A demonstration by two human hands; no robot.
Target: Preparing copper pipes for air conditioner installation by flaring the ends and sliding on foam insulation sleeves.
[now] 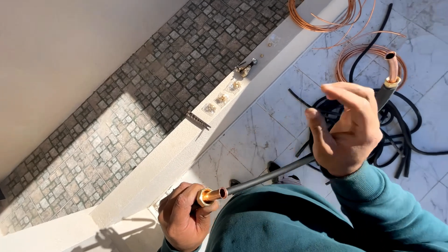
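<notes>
Left grip (184, 217) pinches black-sleeved copper pipe (270, 175), brass nut (204, 197) fitted.

Copper tube (215, 194) is being shown orange, hose (270, 175) black, sleeve (373, 205) teal, floor (261, 130) white-marbled, wall tiles (154, 88) grey mosaic.

Strong sunlight falls across a pale ledge (186, 140) that runs slantwise through the space. On one side lies a white marble floor (261, 130) with grey veins. On the other, a band of dark stone mosaic (140, 93), partly lit and partly in shadow, meets a plain cream wall (60, 42). Hard shadows fall on the ledge's lower end.
</notes>
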